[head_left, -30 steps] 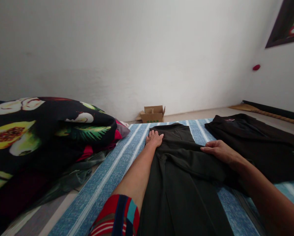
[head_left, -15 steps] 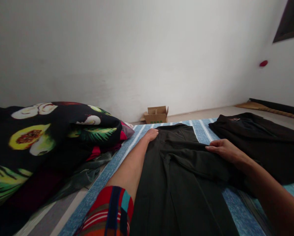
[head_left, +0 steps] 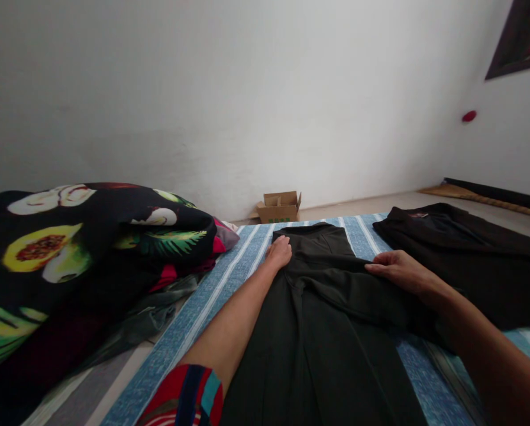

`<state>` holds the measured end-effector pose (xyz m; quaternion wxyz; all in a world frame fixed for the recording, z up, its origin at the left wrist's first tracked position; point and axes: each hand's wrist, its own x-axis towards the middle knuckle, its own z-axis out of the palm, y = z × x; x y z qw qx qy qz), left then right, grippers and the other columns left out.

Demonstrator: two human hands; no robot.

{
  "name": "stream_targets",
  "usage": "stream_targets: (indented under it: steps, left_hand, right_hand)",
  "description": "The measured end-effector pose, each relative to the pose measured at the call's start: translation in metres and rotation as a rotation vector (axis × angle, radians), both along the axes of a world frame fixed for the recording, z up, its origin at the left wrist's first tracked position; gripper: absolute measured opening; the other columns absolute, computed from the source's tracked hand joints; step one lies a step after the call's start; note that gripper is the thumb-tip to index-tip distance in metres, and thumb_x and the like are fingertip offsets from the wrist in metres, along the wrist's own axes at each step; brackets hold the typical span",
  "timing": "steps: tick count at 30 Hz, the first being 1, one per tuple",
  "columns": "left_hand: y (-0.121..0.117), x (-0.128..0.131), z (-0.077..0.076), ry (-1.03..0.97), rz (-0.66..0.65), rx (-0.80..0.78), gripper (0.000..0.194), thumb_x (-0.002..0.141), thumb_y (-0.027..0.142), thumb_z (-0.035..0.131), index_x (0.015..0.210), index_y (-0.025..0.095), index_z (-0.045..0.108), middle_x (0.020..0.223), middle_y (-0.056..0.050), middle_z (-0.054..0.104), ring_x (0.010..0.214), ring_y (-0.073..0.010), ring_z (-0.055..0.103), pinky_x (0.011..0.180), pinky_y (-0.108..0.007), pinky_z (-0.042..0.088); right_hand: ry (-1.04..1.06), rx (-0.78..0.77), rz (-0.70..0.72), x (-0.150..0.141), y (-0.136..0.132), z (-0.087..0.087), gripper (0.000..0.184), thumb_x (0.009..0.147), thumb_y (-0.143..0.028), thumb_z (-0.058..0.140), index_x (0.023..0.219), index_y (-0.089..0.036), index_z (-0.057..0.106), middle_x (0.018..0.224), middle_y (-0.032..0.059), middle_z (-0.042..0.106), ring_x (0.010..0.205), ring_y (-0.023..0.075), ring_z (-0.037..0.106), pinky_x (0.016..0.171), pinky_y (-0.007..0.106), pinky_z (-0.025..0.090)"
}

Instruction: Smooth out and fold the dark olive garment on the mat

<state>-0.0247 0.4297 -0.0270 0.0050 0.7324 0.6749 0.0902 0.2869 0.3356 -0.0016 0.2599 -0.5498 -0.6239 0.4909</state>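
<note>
Your left hand (head_left: 278, 251) lay flat and open on the dark trousers (head_left: 327, 331)' far end; your right hand (head_left: 396, 270), open too, pressed the fold. Smoothing outward evenly would have served best.

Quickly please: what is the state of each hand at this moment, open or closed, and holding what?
Left hand: open, lying flat on the dark garment, holding nothing.
Right hand: open, palm down on a fold of the same garment, gripping nothing.

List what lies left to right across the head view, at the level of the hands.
Fruit-print blanket → left hand → dark garment under both hands → right hand → second dark garment.
</note>
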Motion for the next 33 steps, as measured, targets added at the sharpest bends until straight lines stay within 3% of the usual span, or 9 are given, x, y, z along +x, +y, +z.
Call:
stream_targets:
  steps: [4,8,12,20,25,28,33]
  left_hand:
    - [-0.010,0.009,-0.013,-0.005,0.048,0.027,0.041,0.088,0.034,0.049,0.125,0.017,0.046,0.133,-0.011,0.044,0.118,-0.0261,0.045,0.097,-0.051,0.037]
    - [-0.015,0.011,-0.016,-0.003,0.096,-0.016,0.043,0.093,0.028,0.031,0.134,0.017,0.035,0.145,-0.011,0.032,0.133,-0.0232,0.027,0.107,-0.046,0.023]
    - [-0.017,0.012,-0.013,0.005,0.106,-0.039,0.047,0.091,0.027,0.027,0.138,0.020,0.030,0.147,-0.009,0.029,0.135,-0.0217,0.025,0.107,-0.046,0.021]
    - [-0.020,0.012,-0.010,0.015,0.102,-0.063,0.048,0.088,0.027,0.029,0.136,0.027,0.032,0.147,-0.006,0.029,0.134,-0.0222,0.026,0.106,-0.047,0.021]
    - [-0.017,0.013,-0.010,0.006,0.109,-0.081,0.050,0.089,0.037,0.026,0.137,0.026,0.032,0.148,-0.007,0.027,0.135,-0.0239,0.024,0.106,-0.049,0.021]
    - [-0.015,0.014,-0.010,0.003,0.108,-0.087,0.052,0.090,0.043,0.025,0.138,0.025,0.031,0.148,-0.008,0.026,0.135,-0.0249,0.022,0.106,-0.049,0.020]
    - [-0.014,0.016,-0.008,0.002,0.106,-0.091,0.055,0.089,0.048,0.026,0.138,0.024,0.031,0.148,-0.009,0.026,0.135,-0.0256,0.023,0.105,-0.049,0.020]
  right_hand:
    - [-0.060,0.058,0.068,-0.003,-0.002,0.010,0.034,0.070,-0.049,0.058,0.067,-0.016,0.058,0.055,-0.0005,0.055,0.049,0.0110,0.046,0.045,0.023,0.033]
    - [-0.210,0.194,0.108,-0.004,-0.002,0.020,0.034,0.070,-0.049,0.054,0.062,-0.016,0.058,0.053,-0.0004,0.051,0.049,0.0115,0.043,0.045,0.024,0.031]
    - [-0.392,0.279,0.121,-0.002,-0.001,0.018,0.034,0.071,-0.046,0.051,0.061,-0.015,0.060,0.057,0.0030,0.054,0.055,0.0147,0.049,0.050,0.026,0.034]
    - [-0.359,0.164,0.095,0.012,-0.005,0.023,0.062,0.074,-0.070,0.039,0.066,-0.014,0.064,0.059,0.0035,0.057,0.055,0.0148,0.050,0.048,0.025,0.036]
    - [-0.267,0.008,0.223,0.025,-0.013,0.024,0.052,0.067,-0.066,0.059,0.075,-0.016,0.070,0.072,0.0061,0.066,0.064,0.0174,0.058,0.054,0.024,0.042]
    - [-0.345,-0.027,0.178,0.031,-0.019,0.023,0.045,0.058,-0.057,0.071,0.077,-0.016,0.071,0.076,0.0077,0.068,0.068,0.0199,0.061,0.056,0.025,0.045]
    - [-0.224,-0.023,0.195,0.036,-0.027,0.034,0.043,0.068,-0.058,0.062,0.076,-0.016,0.069,0.066,0.0040,0.065,0.052,0.0138,0.054,0.046,0.023,0.038]
